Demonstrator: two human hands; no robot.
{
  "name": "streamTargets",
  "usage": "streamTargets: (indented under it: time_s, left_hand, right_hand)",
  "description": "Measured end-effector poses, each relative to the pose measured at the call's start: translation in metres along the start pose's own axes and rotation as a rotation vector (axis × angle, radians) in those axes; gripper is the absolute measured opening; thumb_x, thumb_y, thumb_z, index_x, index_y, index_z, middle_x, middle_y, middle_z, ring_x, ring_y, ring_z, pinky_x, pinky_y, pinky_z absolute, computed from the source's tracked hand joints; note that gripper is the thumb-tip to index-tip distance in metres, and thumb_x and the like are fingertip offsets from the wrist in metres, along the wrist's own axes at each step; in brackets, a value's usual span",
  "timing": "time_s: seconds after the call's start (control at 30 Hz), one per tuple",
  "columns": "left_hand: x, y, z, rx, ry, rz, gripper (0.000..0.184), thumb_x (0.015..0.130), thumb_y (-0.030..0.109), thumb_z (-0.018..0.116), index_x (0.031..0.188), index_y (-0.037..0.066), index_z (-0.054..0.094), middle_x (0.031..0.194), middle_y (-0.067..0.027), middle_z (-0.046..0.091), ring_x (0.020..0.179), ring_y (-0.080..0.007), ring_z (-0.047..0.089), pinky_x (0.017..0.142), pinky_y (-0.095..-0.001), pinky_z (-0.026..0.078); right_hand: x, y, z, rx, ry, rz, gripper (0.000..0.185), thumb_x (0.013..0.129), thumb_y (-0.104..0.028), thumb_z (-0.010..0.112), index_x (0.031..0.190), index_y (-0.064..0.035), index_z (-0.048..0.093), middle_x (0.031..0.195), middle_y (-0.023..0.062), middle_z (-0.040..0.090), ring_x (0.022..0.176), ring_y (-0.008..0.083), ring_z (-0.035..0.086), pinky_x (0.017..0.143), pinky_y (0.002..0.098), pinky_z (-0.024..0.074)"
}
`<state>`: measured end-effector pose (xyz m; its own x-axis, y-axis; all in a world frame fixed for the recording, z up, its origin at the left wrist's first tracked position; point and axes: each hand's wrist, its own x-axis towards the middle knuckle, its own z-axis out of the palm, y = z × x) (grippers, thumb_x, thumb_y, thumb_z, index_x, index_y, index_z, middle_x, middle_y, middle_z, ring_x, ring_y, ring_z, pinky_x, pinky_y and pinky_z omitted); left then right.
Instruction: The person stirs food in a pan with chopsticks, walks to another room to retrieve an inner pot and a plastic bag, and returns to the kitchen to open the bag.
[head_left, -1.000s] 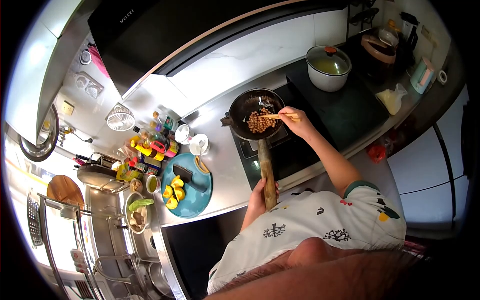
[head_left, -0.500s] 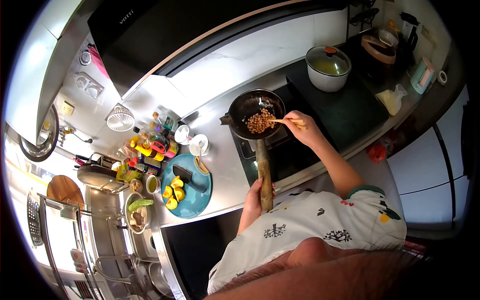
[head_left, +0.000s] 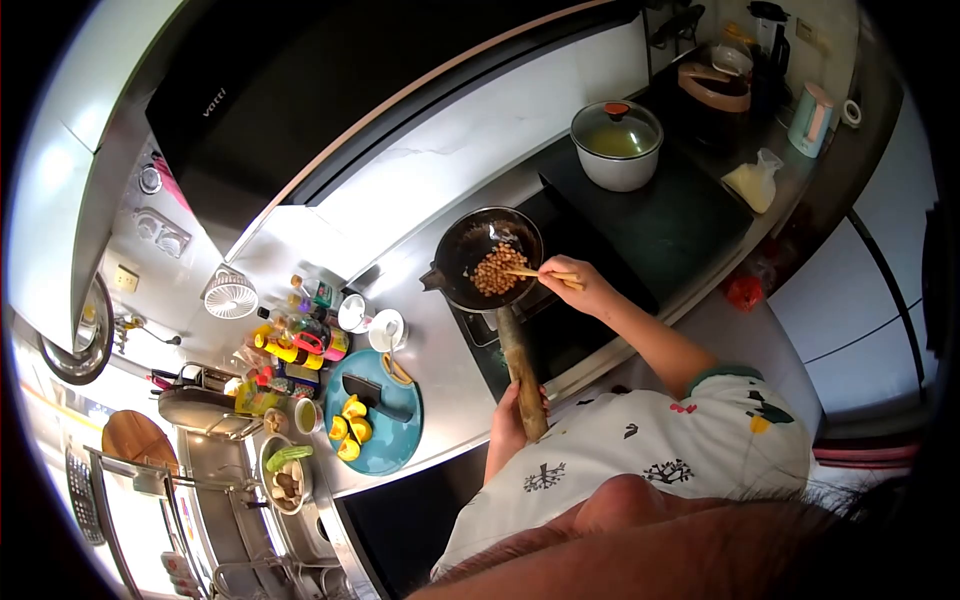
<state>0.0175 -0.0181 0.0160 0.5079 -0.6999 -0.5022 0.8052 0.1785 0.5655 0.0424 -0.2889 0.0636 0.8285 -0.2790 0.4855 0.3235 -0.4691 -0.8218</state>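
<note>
My left hand (head_left: 508, 422) is wrapped round the long wooden handle (head_left: 516, 352) of a dark wok (head_left: 462, 243), low down near my shirt. The wok rests over the black cooktop. Small round brown pieces that look like peanuts (head_left: 492, 268) lie heaped toward its right side. Closed on a pair of wooden chopsticks (head_left: 540, 273), my right hand (head_left: 584, 287) is just past the wok's right rim, and the chopstick tips reach in among the peanuts.
A lidded white pot (head_left: 618, 165) stands behind on the right, with a bag of pale contents (head_left: 757, 182) beyond it. To the left, a blue board (head_left: 385, 445) bears a cleaver (head_left: 378, 396) and cut yellow pieces (head_left: 348, 430). Bottles (head_left: 285, 350) and white cups (head_left: 388, 330) stand behind it.
The whole view has shifted and turned slightly, so the wok and pot appear further left. Both hands keep their hold, and the chopstick tips stay among the peanuts.
</note>
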Motion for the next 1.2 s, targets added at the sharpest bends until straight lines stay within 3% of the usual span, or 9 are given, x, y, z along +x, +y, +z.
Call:
streamTargets:
  time_s: [0.3,0.4,0.5,0.67,1.2]
  left_hand:
    - [0.005,0.000,0.005,0.000,-0.005,0.035,0.048,0.096,0.047,0.040,0.111,0.004,0.053,0.097,-0.0106,0.060,0.085,-0.0230,0.059,0.072,-0.0365,0.049]
    - [0.000,-0.002,0.011,-0.037,0.097,0.029,0.051,0.096,0.050,0.038,0.110,0.005,0.054,0.092,-0.0108,0.062,0.081,-0.0243,0.060,0.069,-0.0372,0.050]
    - [0.015,-0.009,-0.020,-0.015,0.031,0.008,0.055,0.093,0.056,0.039,0.115,0.007,0.053,0.095,-0.0105,0.062,0.083,-0.0253,0.061,0.070,-0.0403,0.052]
    - [0.021,-0.005,-0.020,-0.005,-0.012,-0.012,0.049,0.095,0.051,0.038,0.108,0.006,0.054,0.090,-0.0101,0.061,0.078,-0.0231,0.058,0.066,-0.0360,0.049]
    - [0.022,-0.002,-0.016,0.001,-0.014,-0.031,0.046,0.094,0.049,0.041,0.104,0.006,0.054,0.087,-0.0096,0.060,0.075,-0.0228,0.057,0.064,-0.0367,0.049]
  right_hand:
    - [-0.017,-0.016,0.000,0.050,0.003,0.031,0.011,0.086,-0.011,0.066,0.093,-0.0042,0.061,0.084,0.0091,0.060,0.073,0.0234,0.061,0.067,0.0296,0.0483]
    - [-0.027,-0.021,-0.006,-0.009,0.093,-0.121,0.013,0.084,-0.007,0.068,0.095,-0.0038,0.061,0.086,0.0086,0.060,0.078,0.0235,0.061,0.071,0.0300,0.0493]
    - [-0.043,-0.008,-0.010,0.006,0.068,-0.156,0.013,0.085,-0.004,0.066,0.097,-0.0031,0.061,0.094,0.0086,0.061,0.085,0.0238,0.062,0.074,0.0303,0.0496]
    - [-0.064,-0.001,-0.006,-0.001,-0.002,-0.095,0.017,0.087,-0.004,0.064,0.104,-0.0038,0.061,0.109,0.0096,0.061,0.095,0.0226,0.063,0.081,0.0284,0.0512]
    - [-0.063,0.010,-0.003,0.091,-0.006,-0.096,0.017,0.086,-0.002,0.063,0.102,-0.0039,0.059,0.109,0.0090,0.061,0.099,0.0222,0.062,0.084,0.0288,0.0511]
